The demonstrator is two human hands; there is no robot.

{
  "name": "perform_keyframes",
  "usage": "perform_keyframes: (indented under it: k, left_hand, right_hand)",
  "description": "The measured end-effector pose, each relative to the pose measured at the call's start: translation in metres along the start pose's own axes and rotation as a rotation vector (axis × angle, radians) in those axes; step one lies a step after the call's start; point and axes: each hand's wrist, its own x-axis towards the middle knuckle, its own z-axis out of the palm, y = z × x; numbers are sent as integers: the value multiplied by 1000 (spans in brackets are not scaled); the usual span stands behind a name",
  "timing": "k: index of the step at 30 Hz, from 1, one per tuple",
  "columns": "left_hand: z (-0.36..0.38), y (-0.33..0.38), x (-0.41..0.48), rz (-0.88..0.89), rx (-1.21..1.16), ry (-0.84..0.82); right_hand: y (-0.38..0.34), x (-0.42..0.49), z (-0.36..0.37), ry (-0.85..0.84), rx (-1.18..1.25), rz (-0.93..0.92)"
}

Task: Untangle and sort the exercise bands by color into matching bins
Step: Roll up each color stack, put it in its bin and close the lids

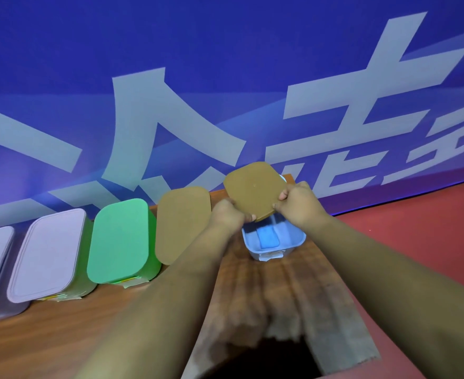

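Closure seems the step: our left hand (226,214) and right hand (298,203) each pinch the near edge of a brown lid (252,187), tilted over the blue bin (293,246) where a blue band (267,237) lies. Next we must level it onto the rim.

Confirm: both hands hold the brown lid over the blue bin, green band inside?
Wrong on the band: head view shows a blue band in the blue bin. The left hand and right hand do hold the brown lid over it.
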Motion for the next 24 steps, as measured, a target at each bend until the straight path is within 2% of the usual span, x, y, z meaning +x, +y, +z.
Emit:
perform_keyframes:
  k: [8,12,24]
  left_hand:
    - [13,-12,-9,59,119,57]
    - [18,-19,-13,130,189,105]
    - [38,-35,-38,186,315,54]
  right_hand:
    - [17,-8,5,-116,-148,-14]
    - [24,-17,10,-108,-170,-15]
    - [56,-44,20,-108,-170,35]
